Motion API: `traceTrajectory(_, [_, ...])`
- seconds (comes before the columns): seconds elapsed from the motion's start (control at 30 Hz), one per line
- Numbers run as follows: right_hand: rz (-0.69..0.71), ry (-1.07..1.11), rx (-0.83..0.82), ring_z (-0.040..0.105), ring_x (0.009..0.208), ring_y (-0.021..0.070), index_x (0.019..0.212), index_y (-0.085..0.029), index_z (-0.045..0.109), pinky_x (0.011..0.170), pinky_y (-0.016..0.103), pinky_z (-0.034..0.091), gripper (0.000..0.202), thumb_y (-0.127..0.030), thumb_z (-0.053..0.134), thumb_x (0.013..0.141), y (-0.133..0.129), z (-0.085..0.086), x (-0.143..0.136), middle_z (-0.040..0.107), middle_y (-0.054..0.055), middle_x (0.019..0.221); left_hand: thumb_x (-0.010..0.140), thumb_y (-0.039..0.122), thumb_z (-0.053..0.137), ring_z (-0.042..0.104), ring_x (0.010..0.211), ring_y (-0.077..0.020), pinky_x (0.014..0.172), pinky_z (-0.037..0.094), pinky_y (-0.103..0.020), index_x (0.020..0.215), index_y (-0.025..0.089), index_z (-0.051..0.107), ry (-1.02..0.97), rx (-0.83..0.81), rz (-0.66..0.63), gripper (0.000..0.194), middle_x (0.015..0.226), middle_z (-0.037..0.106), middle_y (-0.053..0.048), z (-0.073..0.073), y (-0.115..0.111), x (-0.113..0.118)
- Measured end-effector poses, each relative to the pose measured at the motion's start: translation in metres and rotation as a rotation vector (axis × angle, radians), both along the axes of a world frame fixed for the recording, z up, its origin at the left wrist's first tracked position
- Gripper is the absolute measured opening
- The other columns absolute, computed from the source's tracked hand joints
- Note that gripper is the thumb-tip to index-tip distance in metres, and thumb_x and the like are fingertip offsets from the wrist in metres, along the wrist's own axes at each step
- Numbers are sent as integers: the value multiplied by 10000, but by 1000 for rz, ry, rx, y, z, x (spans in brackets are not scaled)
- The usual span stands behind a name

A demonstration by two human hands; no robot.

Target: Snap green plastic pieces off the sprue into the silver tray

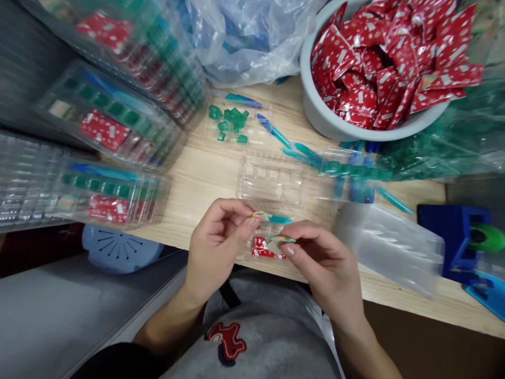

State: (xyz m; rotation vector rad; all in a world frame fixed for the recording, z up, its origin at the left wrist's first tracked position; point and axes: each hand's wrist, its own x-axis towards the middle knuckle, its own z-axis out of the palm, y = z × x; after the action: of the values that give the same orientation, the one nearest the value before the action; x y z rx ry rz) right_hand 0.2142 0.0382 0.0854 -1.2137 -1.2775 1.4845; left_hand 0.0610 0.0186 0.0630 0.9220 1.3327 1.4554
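Note:
My left hand (221, 247) pinches a thin yellowish strand (258, 214), perhaps a rubber band, between thumb and fingertips. Opposite it, my right hand (325, 263) is closed on a small pale-green and pinkish folded piece (279, 242), its kind unclear from the blur. Under both hands, at the table's front edge, lies a clear plastic tray, partly hidden by my fingers. A red packet with white dots (262, 247) and a blue slender tool (280, 219) show in it. Just behind sits another clear compartmented tray (270, 181).
Stacked filled trays (114, 187) stand at left. A grey bowl (311, 100) of red packets is at the back right, near a clear plastic bag (252, 42). Green cubes (234, 118), blue tools (274, 131), stacked clear trays (390, 242) and a blue tape dispenser (450, 237) lie around.

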Motion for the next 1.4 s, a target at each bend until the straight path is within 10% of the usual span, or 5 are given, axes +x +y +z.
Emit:
traceTrajectory(0.37, [-49, -68, 10, 615, 630, 91, 823, -228, 674, 542, 197, 493, 84, -176, 732, 792, -7, -4, -16, 688, -27, 733, 849, 224, 724, 702, 909, -137, 843, 589, -261, 919, 218, 649, 150, 133, -91, 103, 897, 716, -7, 9, -12, -7])
traceTrajectory(0.77, [-34, 38, -3, 691, 702, 95, 910, -257, 700, 628, 191, 595, 233, -100, 765, 750, -12, -3, -15, 729, -29, 825, 853, 194, 710, 697, 838, -100, 769, 581, -194, 927, 213, 664, 204, 39, 145, 89, 890, 709, 15, -3, -17, -12])
traceTrajectory(1.07, [43, 11, 184, 685, 967, 119, 1060, -311, 681, 897, 287, 580, 386, -13, 680, 816, -17, -10, -16, 722, -26, 1004, 877, 94, 645, 691, 906, -147, 824, 600, -281, 1010, 236, 685, 280, 160, -26, 199, 923, 721, -15, 2, -26, -14])
traceTrajectory(1.4, [99, -65, 274, 642, 971, 129, 985, -314, 718, 845, 282, 575, 313, -46, 684, 825, -12, -10, -14, 649, 6, 1010, 877, 117, 659, 709, 868, -137, 802, 610, -264, 983, 227, 675, 186, 123, -8, 154, 893, 727, -8, 1, -27, -15])
